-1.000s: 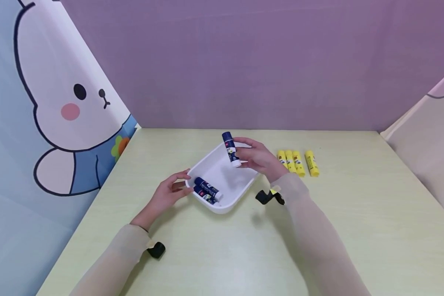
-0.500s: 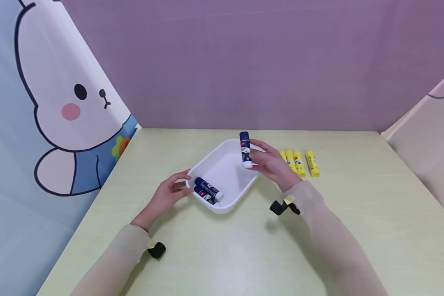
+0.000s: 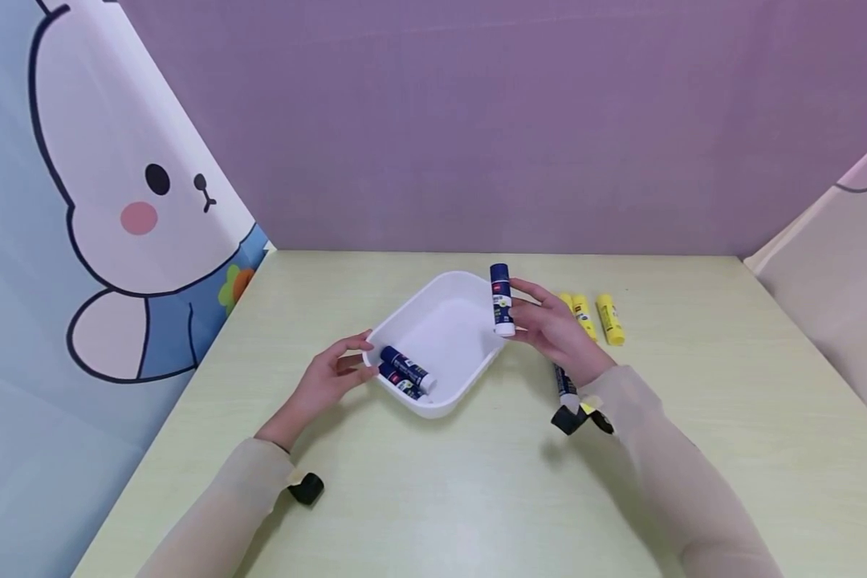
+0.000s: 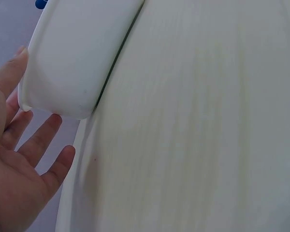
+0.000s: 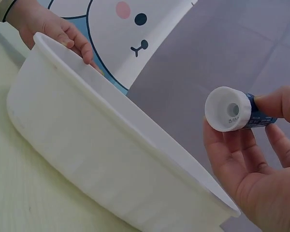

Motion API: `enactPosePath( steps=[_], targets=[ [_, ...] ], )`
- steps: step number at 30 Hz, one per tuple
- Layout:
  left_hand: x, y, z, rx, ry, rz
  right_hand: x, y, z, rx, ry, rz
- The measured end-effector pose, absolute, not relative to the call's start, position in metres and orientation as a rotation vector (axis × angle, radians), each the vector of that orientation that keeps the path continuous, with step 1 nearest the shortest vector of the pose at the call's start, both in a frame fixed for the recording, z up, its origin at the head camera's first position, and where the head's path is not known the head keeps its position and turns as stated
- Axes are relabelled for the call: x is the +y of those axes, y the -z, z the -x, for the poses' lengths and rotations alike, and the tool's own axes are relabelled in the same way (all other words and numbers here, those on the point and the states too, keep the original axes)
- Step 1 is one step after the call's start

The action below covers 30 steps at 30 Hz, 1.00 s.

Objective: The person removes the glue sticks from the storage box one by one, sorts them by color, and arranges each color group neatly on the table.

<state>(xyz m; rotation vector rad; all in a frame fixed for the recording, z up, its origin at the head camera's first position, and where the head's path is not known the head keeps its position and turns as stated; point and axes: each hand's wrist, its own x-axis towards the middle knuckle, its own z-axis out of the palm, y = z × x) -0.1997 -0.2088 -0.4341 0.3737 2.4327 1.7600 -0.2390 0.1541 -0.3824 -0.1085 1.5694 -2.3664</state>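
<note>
A navy glue stick (image 3: 502, 301) with a white base stands nearly upright in my right hand (image 3: 552, 329), pinched between thumb and fingers over the right rim of a white plastic tray (image 3: 451, 317). Its white base end (image 5: 226, 110) faces the camera in the right wrist view. Two more navy glue sticks (image 3: 408, 368) lie side by side at the tray's near left end. My left hand (image 3: 327, 379) holds that left corner, thumb and fingers at the rim. In the left wrist view, the thumb of the left hand (image 4: 19, 169) lies along the tray's side, its other fingers spread near the corner.
Yellow glue sticks (image 3: 584, 317) lie behind the right hand, partly covered by it, with another yellow glue stick (image 3: 610, 319) apart to their right. A further navy glue stick (image 3: 566, 384) lies on the table (image 3: 433, 498) under the right wrist. A purple backdrop (image 3: 506, 128) rises behind.
My right hand has moved right and slightly nearer with the navy glue stick, which has turned from tilted to nearly upright. Another navy glue stick shows beneath the wrist. The left hand has stayed put.
</note>
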Motion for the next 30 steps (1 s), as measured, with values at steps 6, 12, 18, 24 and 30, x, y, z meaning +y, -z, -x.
enactPosePath(
  steps=[6,12,18,24,30],
  targets=[
    [-0.209,0.435,0.199,2.419,-1.776,-0.374,0.165,0.384,0.233,1.542,2.381,0.09],
    [-0.21,0.435,0.199,2.434,-1.764,-0.364,0.177,0.386,0.226,1.532,2.417,0.154],
    [-0.211,0.436,0.2,2.422,-1.777,-0.375,0.188,0.389,0.219,1.538,2.434,0.152],
    [-0.212,0.435,0.2,2.427,-1.777,-0.387,0.201,0.393,0.214,1.603,2.417,0.09],
    [-0.213,0.437,0.201,2.415,-1.781,-0.401,0.214,0.397,0.209,1.624,2.408,-0.006]
  ],
)
